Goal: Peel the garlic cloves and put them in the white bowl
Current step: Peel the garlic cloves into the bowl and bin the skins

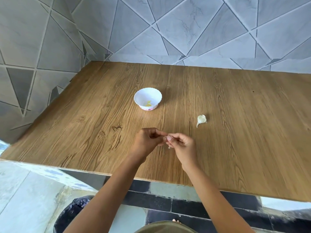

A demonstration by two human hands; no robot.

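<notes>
wooden table [235,132] | white bowl [148,99] far-centre | garlic piece [201,119] right

We see a worktop [218,132] in warm brown with a darker wood-grain pattern of streaks and knots, its front edge paler. The white bowl [141,98] carries a pink printed band round its foot, and yellow bits [149,103] lie inside. The loose garlic piece [201,119] is cream-white. The garlic clove [168,136] pinched between the left hand [146,140] and right hand [182,145] shows whitish. The wall tiles [193,26] are grey-blue with faint marble veining, cut into triangles by dark lines beside pale ones. Below, we make out a pale grey floor [25,199], dark tiles [185,207] nearly black, a glossy black bag [72,211] and olive-green cloth [165,227].
</notes>
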